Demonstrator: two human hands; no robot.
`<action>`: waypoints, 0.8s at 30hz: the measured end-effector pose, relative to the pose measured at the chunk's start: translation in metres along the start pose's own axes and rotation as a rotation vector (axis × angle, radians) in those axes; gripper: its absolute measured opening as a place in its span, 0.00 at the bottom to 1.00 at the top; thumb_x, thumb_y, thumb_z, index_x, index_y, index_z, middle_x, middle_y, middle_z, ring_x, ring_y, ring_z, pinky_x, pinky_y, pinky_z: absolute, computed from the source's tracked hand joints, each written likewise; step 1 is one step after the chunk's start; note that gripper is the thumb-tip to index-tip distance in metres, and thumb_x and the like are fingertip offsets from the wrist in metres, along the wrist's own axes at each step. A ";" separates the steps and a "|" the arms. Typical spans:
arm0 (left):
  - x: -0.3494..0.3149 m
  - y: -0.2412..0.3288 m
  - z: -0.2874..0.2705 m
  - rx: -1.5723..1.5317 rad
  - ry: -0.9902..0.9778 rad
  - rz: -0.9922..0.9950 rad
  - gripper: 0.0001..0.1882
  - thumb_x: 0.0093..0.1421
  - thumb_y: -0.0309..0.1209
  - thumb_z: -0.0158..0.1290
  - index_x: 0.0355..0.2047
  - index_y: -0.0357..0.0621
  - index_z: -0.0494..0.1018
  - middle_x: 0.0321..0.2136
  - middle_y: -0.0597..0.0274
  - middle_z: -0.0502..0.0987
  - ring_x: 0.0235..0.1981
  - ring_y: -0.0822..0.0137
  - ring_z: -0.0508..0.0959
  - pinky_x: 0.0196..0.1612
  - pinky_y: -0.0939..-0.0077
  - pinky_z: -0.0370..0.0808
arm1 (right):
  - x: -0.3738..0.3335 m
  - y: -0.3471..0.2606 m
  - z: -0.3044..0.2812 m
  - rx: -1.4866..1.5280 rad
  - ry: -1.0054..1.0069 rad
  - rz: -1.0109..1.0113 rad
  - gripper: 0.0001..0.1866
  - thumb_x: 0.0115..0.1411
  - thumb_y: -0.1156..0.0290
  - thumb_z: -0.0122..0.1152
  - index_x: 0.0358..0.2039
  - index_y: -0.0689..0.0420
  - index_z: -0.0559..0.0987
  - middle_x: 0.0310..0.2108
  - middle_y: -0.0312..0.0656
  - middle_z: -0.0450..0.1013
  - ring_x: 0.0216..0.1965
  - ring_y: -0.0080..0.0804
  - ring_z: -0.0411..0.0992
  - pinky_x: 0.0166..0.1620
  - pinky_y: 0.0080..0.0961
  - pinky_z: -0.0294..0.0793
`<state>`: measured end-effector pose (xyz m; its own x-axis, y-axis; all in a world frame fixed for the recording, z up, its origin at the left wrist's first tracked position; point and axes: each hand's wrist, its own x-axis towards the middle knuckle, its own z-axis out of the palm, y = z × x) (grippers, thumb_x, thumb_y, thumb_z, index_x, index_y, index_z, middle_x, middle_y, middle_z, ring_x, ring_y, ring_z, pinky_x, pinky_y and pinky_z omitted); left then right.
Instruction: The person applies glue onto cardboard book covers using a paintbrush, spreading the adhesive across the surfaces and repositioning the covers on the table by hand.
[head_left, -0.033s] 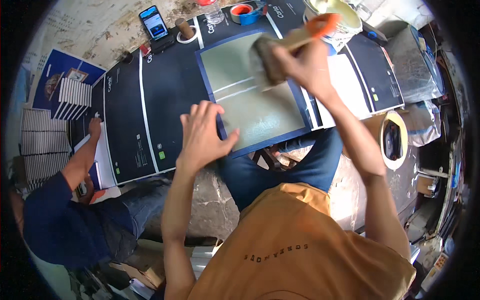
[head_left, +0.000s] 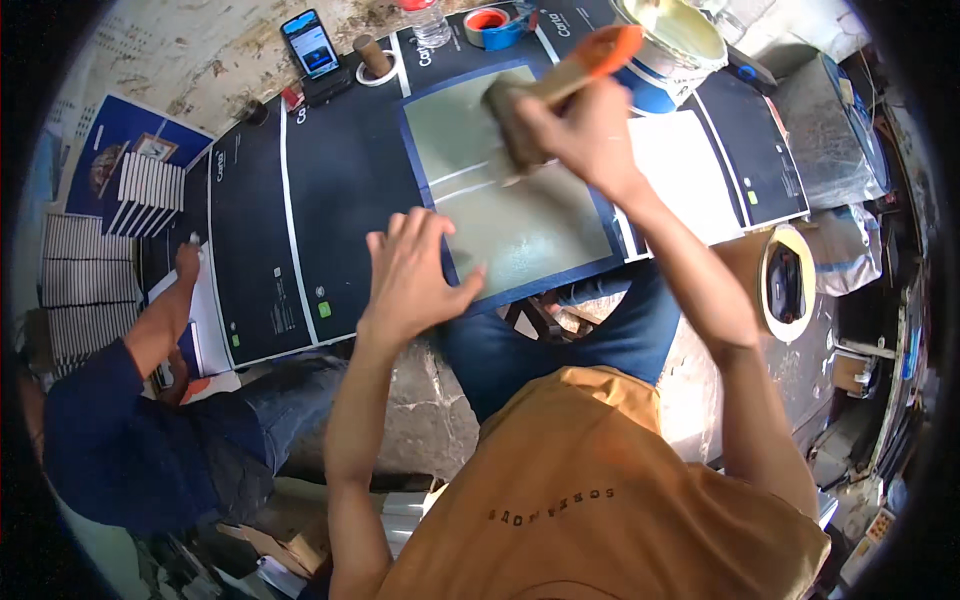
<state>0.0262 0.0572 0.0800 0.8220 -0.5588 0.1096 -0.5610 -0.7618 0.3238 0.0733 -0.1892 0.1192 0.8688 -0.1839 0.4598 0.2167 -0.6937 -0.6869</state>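
In front of me on the black table lies a flat grey-green sheet point(head_left: 530, 240) with a blue border, which looks like an opened book cover. Two pale lines cross its middle, and its lower half shines wet. My right hand point(head_left: 595, 140) grips a wide paintbrush point(head_left: 608, 52) with an orange-ended wooden handle. The motion-blurred bristles are over the middle of the sheet; whether they touch it I cannot tell. At the sheet's left edge, my left hand point(head_left: 408, 275) is spread with nothing in it, its fingertips by the blue border.
Behind the sheet stand a white bucket point(head_left: 675, 50), tape rolls point(head_left: 488, 25), a bottle point(head_left: 428, 25) and a propped phone point(head_left: 312, 50). White paper point(head_left: 685, 175) lies right. At left, another person's arm point(head_left: 165, 325) reaches over the table near stacked books point(head_left: 88, 270).
My right hand has moved the brush a little left. My left hand and the sheet have shifted very slightly to the right.
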 end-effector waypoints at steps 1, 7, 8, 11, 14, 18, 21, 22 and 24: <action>-0.004 0.004 0.002 0.009 -0.007 -0.027 0.26 0.46 0.46 0.65 0.40 0.44 0.71 0.39 0.58 0.70 0.44 0.57 0.70 0.45 0.61 0.60 | 0.001 -0.008 0.025 0.066 -0.067 0.037 0.22 0.56 0.54 0.63 0.20 0.64 0.82 0.15 0.49 0.76 0.21 0.43 0.79 0.31 0.35 0.80; -0.006 0.010 0.001 0.050 -0.073 -0.101 0.27 0.45 0.47 0.65 0.39 0.41 0.72 0.38 0.58 0.71 0.45 0.58 0.71 0.45 0.60 0.59 | 0.000 0.005 0.070 0.013 -0.255 0.060 0.21 0.56 0.55 0.64 0.22 0.64 0.82 0.17 0.53 0.75 0.23 0.49 0.79 0.33 0.39 0.81; -0.005 0.010 0.001 0.057 -0.097 -0.130 0.28 0.44 0.46 0.65 0.39 0.40 0.73 0.38 0.58 0.71 0.45 0.58 0.71 0.45 0.59 0.59 | 0.001 0.012 0.059 -0.013 -0.285 0.106 0.21 0.56 0.55 0.64 0.22 0.64 0.82 0.17 0.54 0.75 0.24 0.49 0.79 0.33 0.39 0.81; -0.001 0.011 -0.001 0.043 -0.119 -0.129 0.28 0.45 0.46 0.65 0.40 0.39 0.73 0.38 0.58 0.71 0.44 0.58 0.71 0.45 0.60 0.59 | 0.004 0.068 0.013 -0.136 -0.147 -0.018 0.17 0.54 0.60 0.69 0.25 0.64 0.82 0.19 0.51 0.76 0.21 0.45 0.78 0.28 0.36 0.78; -0.005 0.005 0.000 0.017 -0.111 -0.112 0.28 0.45 0.45 0.64 0.41 0.39 0.73 0.38 0.57 0.71 0.44 0.58 0.72 0.45 0.61 0.58 | 0.013 0.070 -0.035 -0.308 -0.140 0.071 0.17 0.58 0.61 0.68 0.33 0.66 0.83 0.20 0.46 0.78 0.21 0.29 0.77 0.28 0.28 0.75; -0.004 0.008 0.002 0.025 -0.119 -0.125 0.28 0.46 0.44 0.64 0.41 0.38 0.73 0.38 0.57 0.71 0.43 0.58 0.72 0.45 0.60 0.58 | 0.032 0.053 -0.056 -0.251 0.020 -0.012 0.21 0.58 0.55 0.65 0.32 0.65 0.85 0.17 0.46 0.77 0.20 0.33 0.79 0.28 0.27 0.77; -0.001 0.011 0.004 0.050 -0.109 -0.098 0.28 0.46 0.45 0.63 0.41 0.37 0.73 0.37 0.56 0.71 0.42 0.58 0.72 0.45 0.59 0.58 | 0.048 0.041 -0.024 0.029 -0.120 -0.109 0.19 0.59 0.57 0.67 0.35 0.63 0.85 0.25 0.44 0.80 0.26 0.26 0.77 0.33 0.28 0.77; -0.001 0.012 0.003 0.066 -0.128 -0.107 0.27 0.47 0.45 0.63 0.40 0.37 0.73 0.37 0.56 0.71 0.42 0.57 0.72 0.45 0.59 0.58 | 0.051 0.038 -0.004 0.110 -0.212 -0.126 0.18 0.58 0.57 0.67 0.36 0.61 0.84 0.28 0.44 0.80 0.29 0.27 0.77 0.36 0.29 0.76; 0.000 0.013 0.003 0.079 -0.144 -0.115 0.27 0.47 0.45 0.63 0.40 0.37 0.73 0.37 0.55 0.71 0.42 0.57 0.73 0.45 0.58 0.59 | 0.061 0.047 0.035 0.226 -0.406 -0.094 0.19 0.57 0.58 0.67 0.40 0.61 0.83 0.34 0.48 0.81 0.35 0.32 0.78 0.42 0.30 0.77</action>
<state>0.0186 0.0461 0.0815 0.8620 -0.5032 -0.0614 -0.4745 -0.8436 0.2514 0.1521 -0.2083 0.0952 0.9348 0.1911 0.2994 0.3551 -0.5173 -0.7786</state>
